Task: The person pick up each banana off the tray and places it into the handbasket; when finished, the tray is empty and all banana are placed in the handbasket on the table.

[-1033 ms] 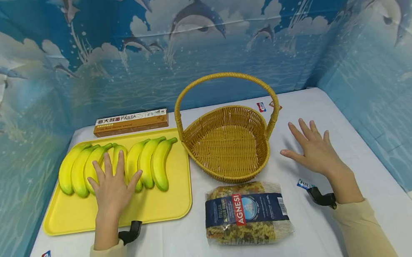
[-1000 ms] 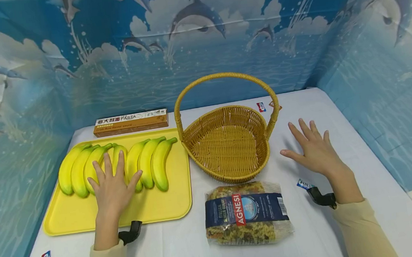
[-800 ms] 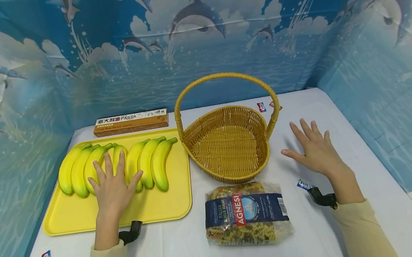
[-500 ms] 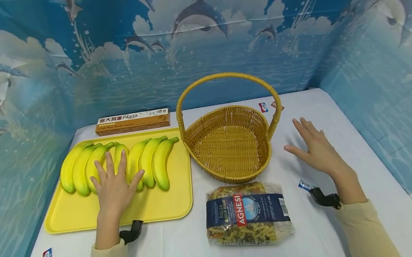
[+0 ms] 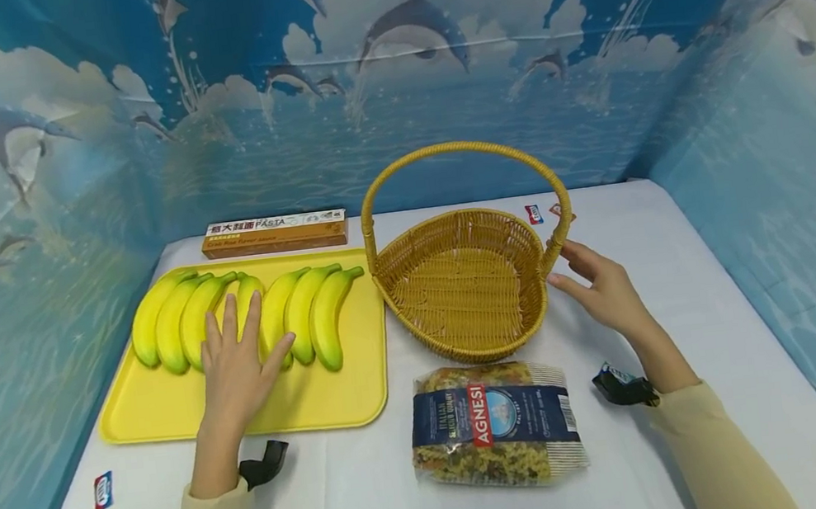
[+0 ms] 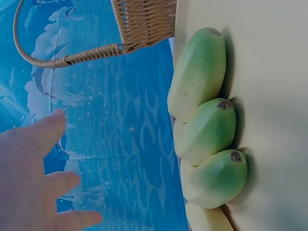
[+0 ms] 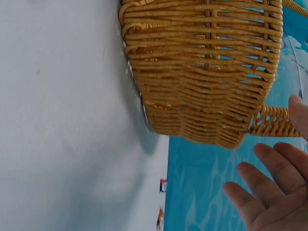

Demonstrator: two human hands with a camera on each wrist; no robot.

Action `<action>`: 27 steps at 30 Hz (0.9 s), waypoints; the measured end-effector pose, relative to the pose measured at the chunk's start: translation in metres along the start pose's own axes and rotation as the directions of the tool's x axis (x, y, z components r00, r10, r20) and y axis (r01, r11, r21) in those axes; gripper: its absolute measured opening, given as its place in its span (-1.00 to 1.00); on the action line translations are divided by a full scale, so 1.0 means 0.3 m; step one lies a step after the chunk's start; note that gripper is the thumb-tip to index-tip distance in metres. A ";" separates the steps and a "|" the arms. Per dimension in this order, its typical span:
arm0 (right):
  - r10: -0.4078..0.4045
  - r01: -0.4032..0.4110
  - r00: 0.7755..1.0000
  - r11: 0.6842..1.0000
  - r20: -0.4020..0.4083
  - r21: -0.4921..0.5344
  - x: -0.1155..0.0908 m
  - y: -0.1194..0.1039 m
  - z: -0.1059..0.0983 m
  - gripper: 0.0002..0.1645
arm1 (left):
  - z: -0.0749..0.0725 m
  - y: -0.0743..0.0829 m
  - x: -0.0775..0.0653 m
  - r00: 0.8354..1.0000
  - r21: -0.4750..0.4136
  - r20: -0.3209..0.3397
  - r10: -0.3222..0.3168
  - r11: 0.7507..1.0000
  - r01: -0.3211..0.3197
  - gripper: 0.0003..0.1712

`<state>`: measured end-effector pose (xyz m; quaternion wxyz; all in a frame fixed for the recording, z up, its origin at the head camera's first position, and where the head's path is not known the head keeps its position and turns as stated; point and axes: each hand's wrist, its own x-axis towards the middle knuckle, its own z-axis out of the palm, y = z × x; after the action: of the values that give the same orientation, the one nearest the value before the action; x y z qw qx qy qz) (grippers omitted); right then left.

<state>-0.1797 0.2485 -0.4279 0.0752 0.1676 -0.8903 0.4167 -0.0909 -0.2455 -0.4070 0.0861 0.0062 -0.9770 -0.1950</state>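
Note:
My left hand (image 5: 238, 378) hovers over the yellow tray (image 5: 134, 416), fingers spread and holding nothing. Beneath and around it lies a row of several bananas (image 5: 324, 321), some partly hidden by the fingers; their green tips (image 6: 211, 130) show close up in the left wrist view. At the right side of the empty wicker basket (image 5: 460, 290), my right hand (image 5: 610, 297) has its fingertips right by the base of the arched handle (image 5: 460, 146). In the right wrist view the thumb and fingers of that hand (image 7: 274, 192) are apart, close to the handle's lower end.
A bag of Agnesi pasta (image 5: 496, 425) lies in front of the basket. Behind the tray stands a pasta box (image 5: 275, 234). Small stickers (image 5: 103, 491) dot the white tablecloth (image 5: 344, 502). A dolphin-print curtain (image 5: 256, 154) encloses the back and sides.
My right hand has moved left from the bare cloth to the basket's handle base, its fingers drawing closer together. The left hand has barely moved; the head view has shifted slightly.

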 end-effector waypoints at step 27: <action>0.042 -0.040 0.998 0.998 -0.050 0.052 0.018 0.010 0.053 -0.44 | -0.117 -0.259 0.034 0.882 -0.330 -0.432 -0.190 0.943 0.042 -0.38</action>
<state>-0.1858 0.2370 -0.4388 0.0851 0.1405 -0.8805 0.4447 -0.0966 -0.3312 -0.4033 0.3016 0.0976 -0.8838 -0.3441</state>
